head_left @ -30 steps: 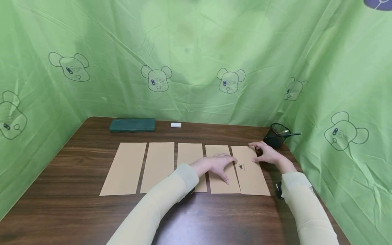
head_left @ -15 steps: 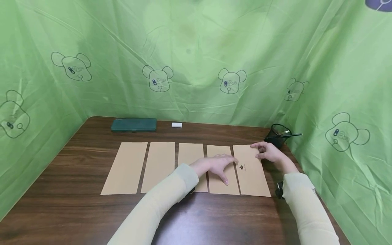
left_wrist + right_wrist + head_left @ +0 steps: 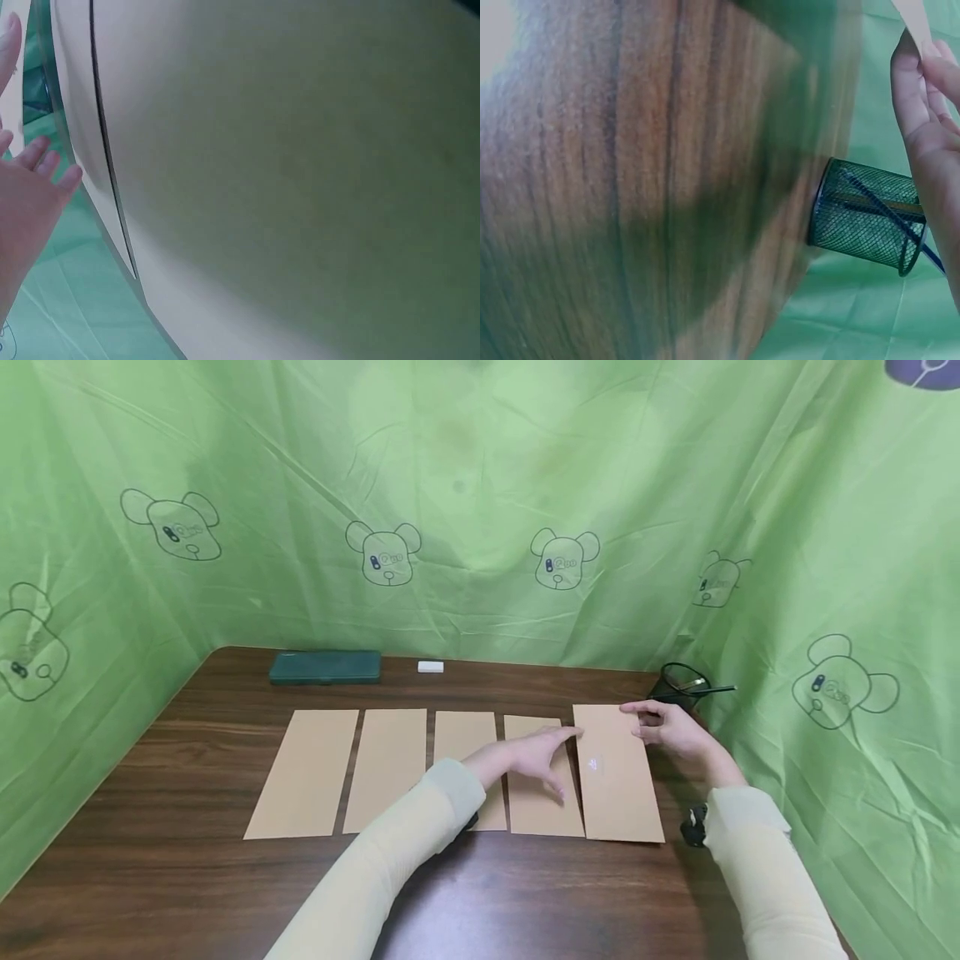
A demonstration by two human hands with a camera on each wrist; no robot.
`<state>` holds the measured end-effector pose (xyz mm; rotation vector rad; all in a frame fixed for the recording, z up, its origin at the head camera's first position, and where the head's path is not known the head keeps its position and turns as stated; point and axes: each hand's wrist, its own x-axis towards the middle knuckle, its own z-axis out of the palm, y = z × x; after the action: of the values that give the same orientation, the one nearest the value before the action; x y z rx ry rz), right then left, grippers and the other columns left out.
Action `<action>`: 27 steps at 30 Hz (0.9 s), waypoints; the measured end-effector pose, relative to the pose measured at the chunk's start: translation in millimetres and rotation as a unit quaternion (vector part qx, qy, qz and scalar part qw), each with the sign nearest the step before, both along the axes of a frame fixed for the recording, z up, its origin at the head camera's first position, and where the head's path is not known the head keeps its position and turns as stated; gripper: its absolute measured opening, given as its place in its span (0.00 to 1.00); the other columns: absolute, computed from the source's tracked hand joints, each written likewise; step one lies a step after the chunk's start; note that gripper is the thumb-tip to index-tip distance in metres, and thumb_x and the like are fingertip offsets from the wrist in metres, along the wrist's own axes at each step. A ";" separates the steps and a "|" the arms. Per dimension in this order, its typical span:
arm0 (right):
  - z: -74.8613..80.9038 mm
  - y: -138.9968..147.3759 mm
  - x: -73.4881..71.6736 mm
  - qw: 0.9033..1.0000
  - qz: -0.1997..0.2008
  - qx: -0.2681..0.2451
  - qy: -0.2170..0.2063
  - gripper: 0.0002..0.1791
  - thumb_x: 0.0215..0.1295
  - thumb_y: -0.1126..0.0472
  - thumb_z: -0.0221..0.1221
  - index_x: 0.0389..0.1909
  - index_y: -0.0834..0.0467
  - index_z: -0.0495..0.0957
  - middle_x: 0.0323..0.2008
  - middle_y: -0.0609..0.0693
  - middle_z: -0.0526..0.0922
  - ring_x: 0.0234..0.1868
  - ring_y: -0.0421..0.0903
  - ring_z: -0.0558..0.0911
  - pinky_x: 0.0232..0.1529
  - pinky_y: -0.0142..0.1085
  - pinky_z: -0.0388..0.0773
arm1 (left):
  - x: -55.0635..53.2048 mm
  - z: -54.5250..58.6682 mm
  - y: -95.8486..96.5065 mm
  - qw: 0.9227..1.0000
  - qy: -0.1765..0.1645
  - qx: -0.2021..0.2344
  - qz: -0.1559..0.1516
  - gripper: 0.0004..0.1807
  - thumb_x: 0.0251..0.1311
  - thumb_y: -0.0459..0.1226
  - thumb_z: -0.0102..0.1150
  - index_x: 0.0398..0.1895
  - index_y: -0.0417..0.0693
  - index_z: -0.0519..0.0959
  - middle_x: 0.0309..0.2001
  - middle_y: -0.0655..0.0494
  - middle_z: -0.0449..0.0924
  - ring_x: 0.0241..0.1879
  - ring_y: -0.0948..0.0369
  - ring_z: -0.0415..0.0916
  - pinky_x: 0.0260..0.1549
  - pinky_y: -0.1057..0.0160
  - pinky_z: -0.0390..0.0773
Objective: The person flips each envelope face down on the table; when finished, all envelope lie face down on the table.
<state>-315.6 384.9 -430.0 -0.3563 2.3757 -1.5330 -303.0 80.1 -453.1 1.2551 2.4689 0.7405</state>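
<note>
Several flat tan kraft-paper rectangles lie in a row on the dark wood table. The rightmost kraft-paper rectangle (image 3: 618,802), with a small printed mark, is tilted up at its far edge. My right hand (image 3: 675,729) pinches its far right corner between thumb and fingers; the right wrist view shows this paper corner (image 3: 913,19) in the grip. My left hand (image 3: 536,754) is spread over the neighbouring kraft-paper rectangle (image 3: 543,818), one fingertip right at the raised one's left edge. In the left wrist view the fingers of the left hand (image 3: 30,202) are extended.
At the back right stands a black mesh pen cup (image 3: 866,217) with pens in it, close beyond my right hand. A dark green case (image 3: 326,667) and a white eraser-like block (image 3: 431,667) lie along the back edge. Green curtain (image 3: 472,485) surrounds the table.
The far edge of the rightmost kraft-paper rectangle has come up off the table with my right hand, which now pinches it. My left fingertips have shifted slightly away from me, still along its edge.
</note>
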 end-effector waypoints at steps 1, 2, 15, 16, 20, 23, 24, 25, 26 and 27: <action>1.5 -0.2 0.5 1.000 0.005 0.008 0.007 0.27 0.62 0.69 0.58 0.63 0.64 0.66 0.43 0.56 0.79 0.41 0.40 0.81 0.42 0.40 0.80 | -0.7 0.2 0.6 1.000 0.004 0.007 0.002 0.64 0.36 0.51 0.76 0.74 0.49 0.46 0.74 0.56 0.49 0.72 0.57 0.46 0.69 0.62 0.49; 2.8 -0.4 0.8 1.000 0.009 0.017 0.017 0.27 0.62 0.68 0.59 0.63 0.64 0.66 0.43 0.56 0.79 0.41 0.40 0.81 0.42 0.39 0.80 | -1.3 0.6 0.9 1.000 0.010 0.014 0.004 0.63 0.36 0.51 0.76 0.74 0.48 0.46 0.74 0.56 0.49 0.72 0.58 0.47 0.69 0.63 0.49; 12.9 -8.7 7.5 0.999 0.010 0.037 0.021 0.33 0.59 0.63 0.63 0.66 0.60 0.64 0.44 0.61 0.78 0.40 0.41 0.80 0.37 0.40 0.81 | -11.8 11.0 2.6 0.994 0.068 0.075 0.035 0.45 0.48 0.45 0.71 0.69 0.52 0.60 0.66 0.61 0.66 0.65 0.60 0.58 0.64 0.65 0.59; 13.3 -9.7 8.1 0.998 0.013 0.047 0.026 0.34 0.59 0.62 0.64 0.66 0.58 0.64 0.44 0.62 0.78 0.41 0.42 0.80 0.37 0.40 0.81 | -11.8 12.2 3.2 0.994 0.070 0.075 0.037 0.43 0.49 0.44 0.71 0.69 0.52 0.62 0.65 0.61 0.67 0.64 0.61 0.59 0.64 0.66 0.60; 11.4 -14.2 9.8 0.995 0.026 0.085 0.045 0.37 0.58 0.59 0.65 0.67 0.54 0.62 0.49 0.65 0.78 0.45 0.46 0.80 0.39 0.39 0.80 | -11.3 18.5 5.2 0.993 0.075 0.081 0.045 0.37 0.52 0.42 0.69 0.66 0.52 0.66 0.61 0.60 0.71 0.63 0.61 0.61 0.64 0.65 0.60; 7.5 -17.9 11.6 0.994 0.035 0.089 0.050 0.38 0.58 0.58 0.65 0.69 0.55 0.60 0.53 0.67 0.75 0.49 0.51 0.79 0.41 0.38 0.80 | -10.7 22.7 5.7 0.992 0.074 0.083 0.054 0.35 0.53 0.42 0.68 0.65 0.52 0.67 0.59 0.60 0.73 0.62 0.61 0.62 0.64 0.65 0.60; 6.0 -19.2 12.7 0.995 0.037 0.084 0.046 0.39 0.58 0.58 0.65 0.69 0.55 0.59 0.56 0.66 0.73 0.51 0.53 0.77 0.42 0.38 0.79 | -10.6 23.7 5.7 0.992 0.073 0.082 0.055 0.35 0.53 0.41 0.68 0.65 0.52 0.67 0.59 0.60 0.73 0.62 0.61 0.62 0.64 0.65 0.60; 4.6 -20.6 14.0 0.995 0.042 0.078 0.044 0.39 0.59 0.59 0.65 0.69 0.56 0.58 0.59 0.66 0.70 0.54 0.56 0.75 0.43 0.38 0.79 | -10.4 24.5 5.7 0.993 0.072 0.080 0.055 0.35 0.53 0.41 0.68 0.65 0.51 0.67 0.59 0.59 0.73 0.62 0.61 0.62 0.64 0.65 0.60; 3.4 -22.0 15.6 0.995 0.045 0.072 0.041 0.40 0.59 0.59 0.64 0.70 0.57 0.56 0.62 0.66 0.66 0.56 0.58 0.73 0.44 0.38 0.78 | -10.0 25.2 5.6 0.993 0.070 0.078 0.055 0.35 0.53 0.40 0.67 0.66 0.50 0.67 0.59 0.59 0.73 0.63 0.60 0.62 0.64 0.64 0.59; 2.5 -23.6 17.6 0.996 0.048 0.066 0.036 0.40 0.60 0.59 0.64 0.71 0.57 0.55 0.65 0.66 0.62 0.59 0.61 0.70 0.46 0.38 0.77 | -9.9 25.3 5.6 0.993 0.070 0.076 0.053 0.35 0.54 0.40 0.67 0.66 0.49 0.66 0.60 0.59 0.73 0.63 0.60 0.62 0.65 0.64 0.59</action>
<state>-298.0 361.3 -427.5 -0.4950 2.4603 -1.3346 -312.9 85.7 -427.8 1.2772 2.6533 0.9103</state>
